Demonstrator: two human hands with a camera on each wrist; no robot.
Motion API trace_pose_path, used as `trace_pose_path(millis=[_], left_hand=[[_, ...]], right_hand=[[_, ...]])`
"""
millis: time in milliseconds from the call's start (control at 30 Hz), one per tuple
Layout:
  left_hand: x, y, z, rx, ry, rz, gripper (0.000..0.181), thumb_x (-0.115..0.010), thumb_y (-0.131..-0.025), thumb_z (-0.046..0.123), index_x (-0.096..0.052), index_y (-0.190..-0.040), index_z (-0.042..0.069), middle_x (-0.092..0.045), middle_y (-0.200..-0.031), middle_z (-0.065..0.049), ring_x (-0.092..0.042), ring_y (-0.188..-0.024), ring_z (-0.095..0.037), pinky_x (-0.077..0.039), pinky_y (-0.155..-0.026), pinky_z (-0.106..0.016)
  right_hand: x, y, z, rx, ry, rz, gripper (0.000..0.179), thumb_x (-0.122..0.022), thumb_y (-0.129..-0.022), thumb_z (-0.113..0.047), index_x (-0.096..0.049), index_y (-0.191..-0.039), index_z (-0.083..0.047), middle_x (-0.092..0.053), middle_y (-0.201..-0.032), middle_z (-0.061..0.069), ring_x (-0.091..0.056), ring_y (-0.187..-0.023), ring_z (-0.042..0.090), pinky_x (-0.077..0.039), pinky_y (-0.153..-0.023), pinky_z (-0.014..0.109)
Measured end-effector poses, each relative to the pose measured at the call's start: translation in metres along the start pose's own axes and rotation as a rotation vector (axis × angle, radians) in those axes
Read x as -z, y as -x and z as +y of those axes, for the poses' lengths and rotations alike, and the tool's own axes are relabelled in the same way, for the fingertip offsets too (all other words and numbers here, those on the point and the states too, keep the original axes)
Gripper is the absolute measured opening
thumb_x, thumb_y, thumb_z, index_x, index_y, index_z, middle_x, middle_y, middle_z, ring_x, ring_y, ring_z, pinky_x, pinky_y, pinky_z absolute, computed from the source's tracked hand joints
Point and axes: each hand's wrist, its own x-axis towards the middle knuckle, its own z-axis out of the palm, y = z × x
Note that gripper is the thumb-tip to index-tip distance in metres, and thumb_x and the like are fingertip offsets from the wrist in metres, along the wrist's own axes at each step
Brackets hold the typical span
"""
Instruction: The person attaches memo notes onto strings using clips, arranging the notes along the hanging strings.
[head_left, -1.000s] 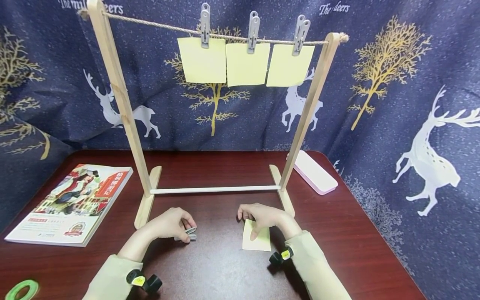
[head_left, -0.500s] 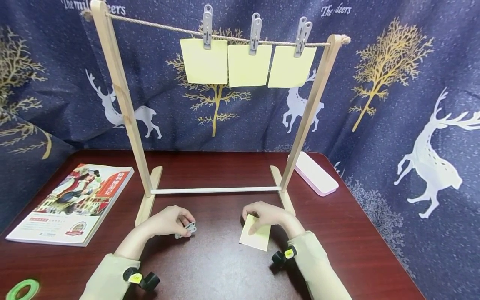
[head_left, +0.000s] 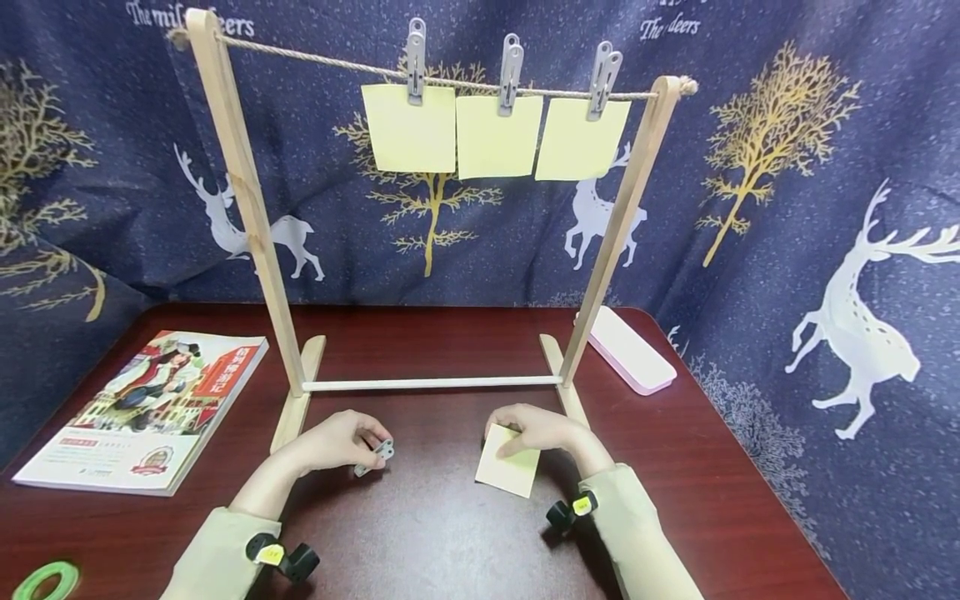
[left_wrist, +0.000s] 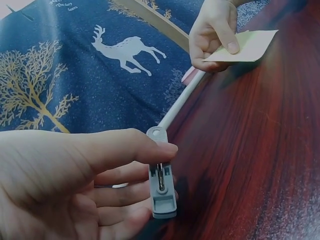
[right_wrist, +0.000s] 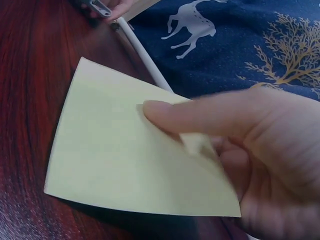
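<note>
A grey clothespin [left_wrist: 163, 187] is pinched between thumb and fingers of my left hand [head_left: 348, 440], low over the table left of centre. My right hand [head_left: 538, 429] holds a yellow sticky note [head_left: 508, 463] by its upper edge, thumb on the face, as the right wrist view [right_wrist: 115, 145] also shows. Above and behind both hands a rope [head_left: 322, 60] spans a wooden frame [head_left: 243, 179]. Three yellow notes [head_left: 411, 133] hang from it in a row, each under a grey clothespin [head_left: 510, 75]. The fingers behind the held note are partly hidden.
A magazine [head_left: 142, 408] lies at the left of the dark red table [head_left: 420, 533], with a green ring [head_left: 47, 581] at the near left edge. A white and pink case [head_left: 632, 350] sits behind the frame's right foot. A white rod [head_left: 431, 383] joins the feet.
The right hand has lifted and tilted the sticky note, its lower edge swinging left. In the left hand the clothespin has turned and risen slightly. The head view has shifted a little.
</note>
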Motion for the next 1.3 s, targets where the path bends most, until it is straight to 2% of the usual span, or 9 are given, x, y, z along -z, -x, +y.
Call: trace_pose_path(millis=[133,267,367,500,700,967,1167,1300], left_hand=[[0.002,-0.002,0.002,0.015,0.031,0.012,0.037,-0.077,-0.077,0.011,-0.066,-0.108,-0.007,-0.068,-0.090,-0.008,-0.063,-0.075,-0.011,-0.050,-0.057,-0.025],[0.002,-0.003,0.001,0.038,0.042,0.032,0.037,-0.079,-0.078,0.013,-0.066,-0.108,-0.005,-0.068,-0.089,-0.006,-0.061,-0.074,-0.012,-0.050,-0.056,-0.026],[0.001,-0.001,0.001,0.030,0.043,0.037,0.038,-0.080,-0.077,0.014,-0.066,-0.108,-0.005,-0.068,-0.088,-0.006,-0.062,-0.076,-0.012,-0.049,-0.059,-0.026],[0.000,0.000,-0.001,0.002,0.059,0.046,0.038,-0.079,-0.079,0.014,-0.066,-0.107,-0.007,-0.069,-0.089,-0.007,-0.065,-0.078,-0.013,-0.049,-0.060,-0.025],[0.001,-0.003,-0.001,0.002,0.058,0.068,0.038,-0.079,-0.080,0.017,-0.066,-0.107,-0.006,-0.070,-0.090,-0.006,-0.066,-0.078,-0.011,-0.051,-0.062,-0.025],[0.005,-0.005,0.001,-0.003,0.042,0.141,0.039,-0.080,-0.080,0.020,-0.069,-0.107,-0.005,-0.073,-0.090,-0.008,-0.067,-0.080,-0.015,-0.052,-0.067,-0.027],[0.012,-0.003,0.004,-0.038,0.010,0.228,0.040,-0.080,-0.080,0.024,-0.071,-0.109,-0.003,-0.074,-0.093,-0.009,-0.068,-0.087,-0.015,-0.053,-0.072,-0.026],[0.020,-0.002,0.009,-0.093,-0.023,0.285,0.040,-0.081,-0.079,0.022,-0.071,-0.109,-0.002,-0.074,-0.091,-0.009,-0.070,-0.083,-0.014,-0.053,-0.072,-0.026]], right_hand=[[0.002,0.000,0.001,0.021,-0.046,0.001,0.023,-0.074,-0.082,-0.004,-0.063,-0.100,0.005,-0.070,-0.087,0.014,-0.059,-0.069,-0.002,-0.050,-0.064,0.018],[0.002,-0.001,0.001,0.016,-0.074,0.019,0.019,-0.075,-0.081,-0.003,-0.062,-0.092,0.004,-0.068,-0.078,0.007,-0.059,-0.065,-0.001,-0.048,-0.059,0.016],[0.001,-0.001,0.001,0.001,-0.084,0.024,0.018,-0.075,-0.081,-0.005,-0.059,-0.088,0.002,-0.064,-0.076,-0.001,-0.058,-0.063,0.000,-0.046,-0.057,0.016],[-0.001,0.000,0.001,-0.009,-0.099,0.031,0.019,-0.071,-0.085,-0.006,-0.056,-0.094,0.001,-0.060,-0.077,-0.002,-0.058,-0.064,0.001,-0.047,-0.056,0.017],[-0.003,-0.001,0.002,-0.042,-0.082,0.048,0.018,-0.066,-0.091,-0.009,-0.054,-0.101,0.000,-0.059,-0.084,0.001,-0.057,-0.070,0.001,-0.047,-0.063,0.018],[-0.003,-0.002,0.000,-0.035,-0.046,0.061,0.017,-0.066,-0.090,-0.010,-0.056,-0.100,-0.002,-0.058,-0.084,-0.001,-0.055,-0.074,0.002,-0.046,-0.070,0.018],[-0.003,-0.005,-0.002,-0.001,-0.111,0.060,0.018,-0.066,-0.089,-0.005,-0.057,-0.103,0.004,-0.066,-0.088,0.008,-0.062,-0.073,0.003,-0.051,-0.067,0.019],[-0.001,-0.010,-0.006,0.042,-0.124,0.075,0.019,-0.066,-0.089,-0.003,-0.057,-0.102,0.007,-0.069,-0.088,0.014,-0.063,-0.072,0.001,-0.052,-0.066,0.020]])
